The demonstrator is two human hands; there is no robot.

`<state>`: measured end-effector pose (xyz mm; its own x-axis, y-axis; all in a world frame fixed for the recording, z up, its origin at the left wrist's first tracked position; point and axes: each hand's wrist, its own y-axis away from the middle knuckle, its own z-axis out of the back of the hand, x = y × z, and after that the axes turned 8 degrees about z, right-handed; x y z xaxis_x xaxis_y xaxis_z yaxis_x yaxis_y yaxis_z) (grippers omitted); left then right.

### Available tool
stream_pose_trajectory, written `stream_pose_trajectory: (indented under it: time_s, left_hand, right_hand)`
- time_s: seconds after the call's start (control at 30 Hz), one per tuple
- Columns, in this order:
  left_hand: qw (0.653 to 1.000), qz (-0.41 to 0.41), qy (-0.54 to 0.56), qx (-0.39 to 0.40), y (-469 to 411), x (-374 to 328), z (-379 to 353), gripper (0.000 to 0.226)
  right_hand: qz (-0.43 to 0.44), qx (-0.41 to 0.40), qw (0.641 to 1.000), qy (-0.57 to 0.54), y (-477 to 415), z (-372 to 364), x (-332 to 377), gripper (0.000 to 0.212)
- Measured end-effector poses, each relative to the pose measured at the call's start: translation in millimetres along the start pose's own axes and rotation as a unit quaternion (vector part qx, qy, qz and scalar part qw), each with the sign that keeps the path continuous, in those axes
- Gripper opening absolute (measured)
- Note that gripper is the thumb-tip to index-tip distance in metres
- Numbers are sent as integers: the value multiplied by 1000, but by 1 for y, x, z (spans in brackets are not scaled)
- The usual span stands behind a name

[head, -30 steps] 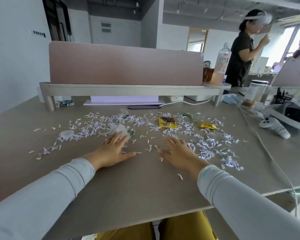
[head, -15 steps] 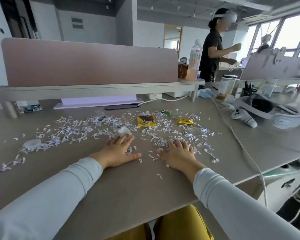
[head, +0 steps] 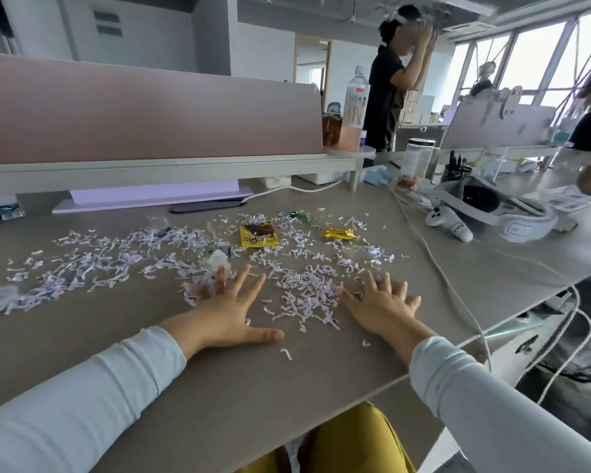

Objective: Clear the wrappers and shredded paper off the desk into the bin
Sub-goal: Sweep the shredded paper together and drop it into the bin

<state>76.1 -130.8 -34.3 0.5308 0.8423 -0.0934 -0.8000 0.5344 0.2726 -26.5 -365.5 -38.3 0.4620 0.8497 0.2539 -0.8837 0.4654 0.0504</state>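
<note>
Here, fingers (head: 255,287) wide apart amid shredded paper (head: 308,292)

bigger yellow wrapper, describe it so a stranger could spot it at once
On the grey desk in front of the pink divider panel, shredded paper is strewn across the middle. Toward its far side lies the bigger yellow wrapper, flat and squarish. Its dark brown picture sets it apart from the smaller yellow wrapper to its right.
</note>
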Motion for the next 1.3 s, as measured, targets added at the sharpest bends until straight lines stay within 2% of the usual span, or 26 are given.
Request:
stream_pose_trajectory:
  time_s: [0.17, 0.3, 0.4, 0.5, 0.57, 0.67, 0.73, 0.87, 1.03, 1.13, 1.3]
  left_hand:
    - [999, 22, 1, -40, -22, 12, 5, 124]
    - [989, 39, -57, -134, -36, 31, 12, 121]
    - [984, 62, -44, -160, -47, 51, 19, 118]
    - [990, 84, 10, -116, -54, 63, 20, 104]
    - [992, 76, 13, -103, -58, 65, 18, 104]
    - [989, 57, 5, -139, -58, 64, 18, 92]
    - [986, 36, 13, -161, -56, 62, 18, 78]
    - [990, 32, 35, -132, -49, 55, 21, 89]
    - [996, 33, -8, -84, -20, 27, 21, 117]
    - [998, -12, -28, -61, 7, -1, 16, 105]
    - [994, -76, -78, -9, 34, -37, -4, 102]
  right_hand:
    - [173, 68, 982, -32, -4, -1, 28, 101]
    - [253, 122, 959, 31, -15, -8, 43, 119]
    - [244, 110, 962, 49, -29, -9, 51, 116]
    - [226, 102, 967, 55, -50, -9, 61, 113]
    - [227, 99, 968, 47, -64, -9, 66, 103]
    - [271, 73, 959, 37, -76, -5, 73, 82]
    - [303, 69, 950, 24, -80, -1, 73, 79]
    - [310, 77, 943, -92, -77, 12, 53, 83]
    - [295, 38, 949, -107, -53, 24, 17, 77]
    - [292, 39, 951, -97, -31, 24, -5, 84]
    - [296, 62, 952, -55, -2, 17, -32, 113]
